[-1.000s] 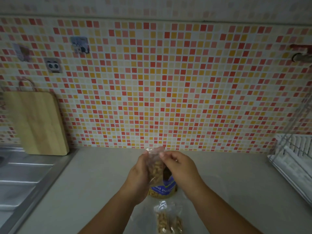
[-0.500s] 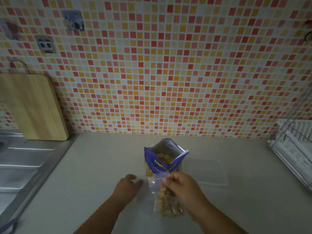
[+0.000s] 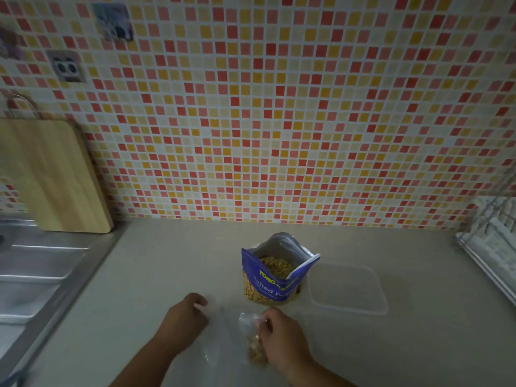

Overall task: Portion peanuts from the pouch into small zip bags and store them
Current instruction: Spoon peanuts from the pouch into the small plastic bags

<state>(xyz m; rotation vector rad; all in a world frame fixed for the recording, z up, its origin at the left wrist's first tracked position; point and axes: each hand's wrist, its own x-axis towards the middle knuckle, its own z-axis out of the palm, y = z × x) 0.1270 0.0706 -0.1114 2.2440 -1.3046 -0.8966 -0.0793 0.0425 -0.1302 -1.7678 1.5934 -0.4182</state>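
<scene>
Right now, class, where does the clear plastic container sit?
In the head view, the clear plastic container sits on the counter immediately right of the peanut pouch.

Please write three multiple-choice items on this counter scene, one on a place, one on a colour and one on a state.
1. Where is the clear container relative to the peanut pouch?
A. To its right
B. To its left
C. On top of it

2. What colour is the pouch?
A. Green
B. Blue
C. Red

3. How is the pouch's top?
A. Sealed
B. Folded over
C. Open

Answers:
1 A, it lies flat on the counter to the pouch's right.
2 B, its printed front is blue.
3 C, peanuts show through the gaping mouth.
</scene>
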